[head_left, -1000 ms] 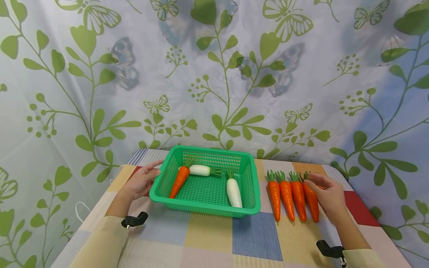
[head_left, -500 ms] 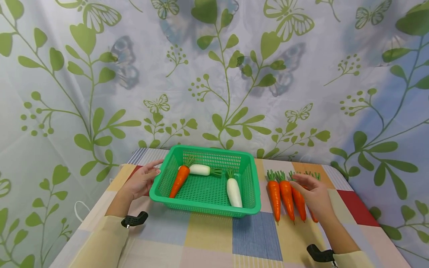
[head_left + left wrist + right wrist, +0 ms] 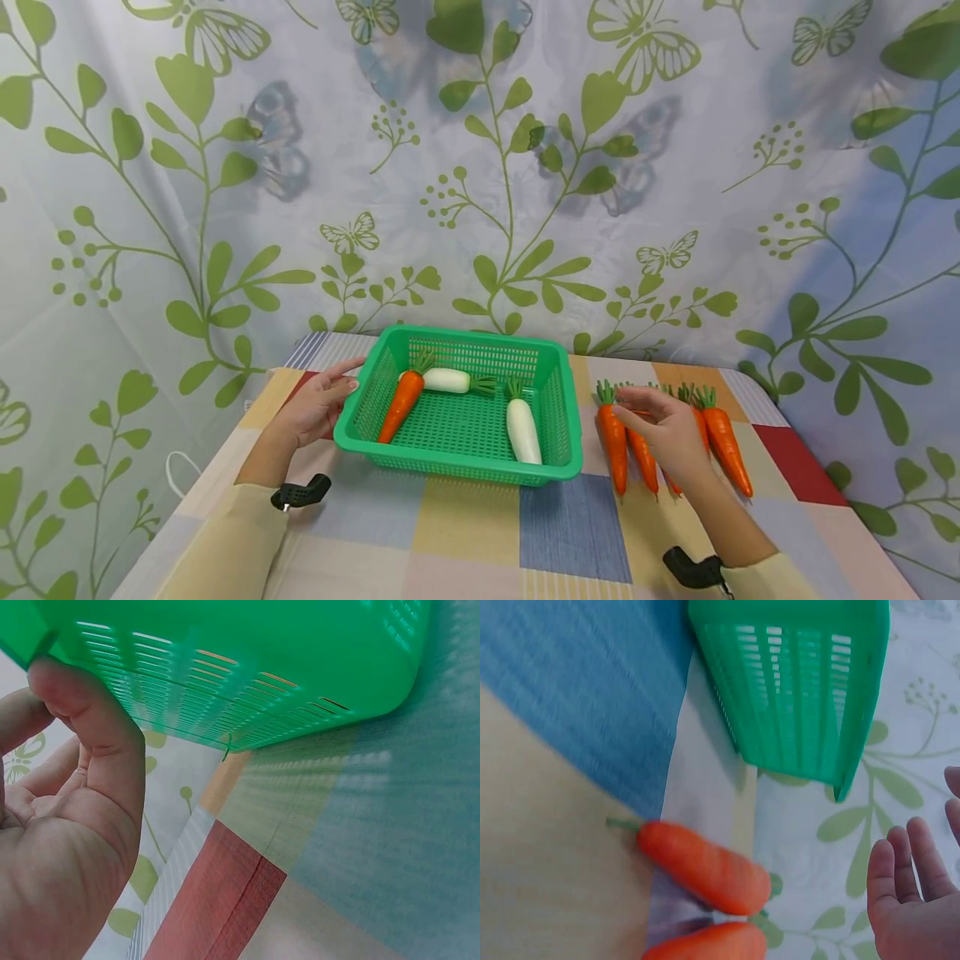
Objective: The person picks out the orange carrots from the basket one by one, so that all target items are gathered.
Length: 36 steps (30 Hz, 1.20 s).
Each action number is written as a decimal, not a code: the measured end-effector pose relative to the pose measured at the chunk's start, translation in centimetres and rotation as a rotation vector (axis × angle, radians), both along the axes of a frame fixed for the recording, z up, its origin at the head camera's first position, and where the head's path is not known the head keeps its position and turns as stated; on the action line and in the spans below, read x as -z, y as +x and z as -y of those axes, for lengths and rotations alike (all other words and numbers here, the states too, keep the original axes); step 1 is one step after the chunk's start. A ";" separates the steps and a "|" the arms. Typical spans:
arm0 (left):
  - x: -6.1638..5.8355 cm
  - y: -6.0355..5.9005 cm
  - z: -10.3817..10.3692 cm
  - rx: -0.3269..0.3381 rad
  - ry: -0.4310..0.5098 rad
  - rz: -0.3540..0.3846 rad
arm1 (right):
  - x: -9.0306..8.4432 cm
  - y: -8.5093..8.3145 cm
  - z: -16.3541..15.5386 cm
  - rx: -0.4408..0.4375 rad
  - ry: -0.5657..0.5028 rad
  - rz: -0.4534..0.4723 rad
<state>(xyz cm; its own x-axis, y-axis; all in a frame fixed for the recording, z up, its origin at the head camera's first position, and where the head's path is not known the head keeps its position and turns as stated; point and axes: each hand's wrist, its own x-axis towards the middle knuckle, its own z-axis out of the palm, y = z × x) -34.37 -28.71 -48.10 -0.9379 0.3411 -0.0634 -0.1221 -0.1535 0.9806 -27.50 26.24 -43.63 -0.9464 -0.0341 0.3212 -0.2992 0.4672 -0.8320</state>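
Observation:
My left hand [image 3: 318, 406] rests against the left side of the green basket [image 3: 457, 477], its fingertips right at the outer rim. In the left wrist view the thumb [image 3: 90, 720] meets the underside of that rim. Inside the basket lie a carrot [image 3: 402, 407] and two white radishes, one radish [image 3: 447, 381] at the back and another radish [image 3: 523, 432] at the right. Over a row of several carrots, my right hand [image 3: 670, 429] hovers with loosely bent fingers and nothing in them. It hides the middle carrots; the leftmost carrot [image 3: 613, 442] and rightmost carrot [image 3: 727, 450] show.
A checked tablecloth [image 3: 465, 542] covers the table, with a leaf-patterned curtain [image 3: 480, 208] hanging behind it. The basket's right wall [image 3: 787, 697] stands just left of the carrot row. A white cable [image 3: 172, 475] loops off the table's left edge.
My right hand has moved left across the carrot row, uncovering the carrots at the right end and covering the middle ones. The left hand and basket stay put.

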 end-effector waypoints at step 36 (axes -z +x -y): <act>-0.1 0.2 -0.1 0.019 0.004 -0.017 | -3.5 -0.9 8.5 -0.308 -0.029 0.178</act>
<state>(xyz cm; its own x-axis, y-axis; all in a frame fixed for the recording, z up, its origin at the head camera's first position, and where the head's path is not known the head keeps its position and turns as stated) -34.21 -28.65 -48.03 -0.9321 0.3591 -0.0467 -0.1088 -0.1548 0.9819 -28.43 17.71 -40.16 -0.9343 -0.3197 0.1577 -0.2718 0.3529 -0.8953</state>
